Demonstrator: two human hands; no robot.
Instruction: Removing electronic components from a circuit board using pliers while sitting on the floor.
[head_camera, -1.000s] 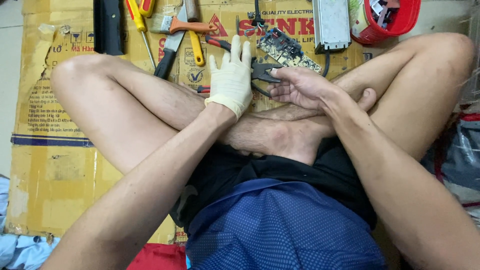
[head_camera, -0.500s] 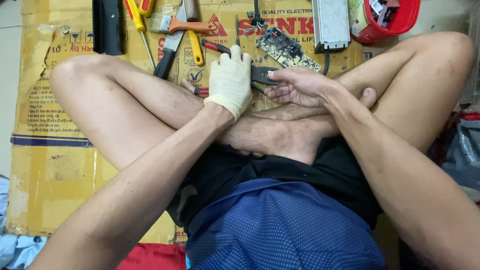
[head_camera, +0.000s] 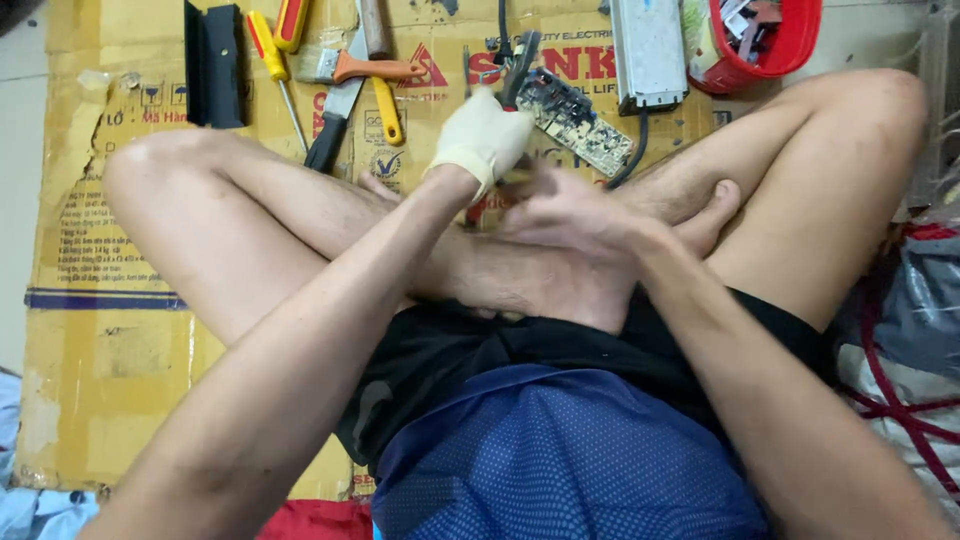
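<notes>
While gloved left hand (head_camera: 485, 140) fists a dark tool (head_camera: 523, 62) above circuit board (head_camera: 580, 122); bare right hand (head_camera: 565, 208) alongside, grip unclear.

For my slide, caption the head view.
Gloved left hand and bare right hand meet beside a circuit board on cardboard.

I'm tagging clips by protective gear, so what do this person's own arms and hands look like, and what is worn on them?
The left hand wears a pale cream, close-fitting glove that ends at the wrist. The right hand is bare, with no glove. Both forearms are bare too: no sleeves reach them, and no watch, band or ring shows. The right hand is motion-blurred, so finer detail there cannot be told.
</notes>
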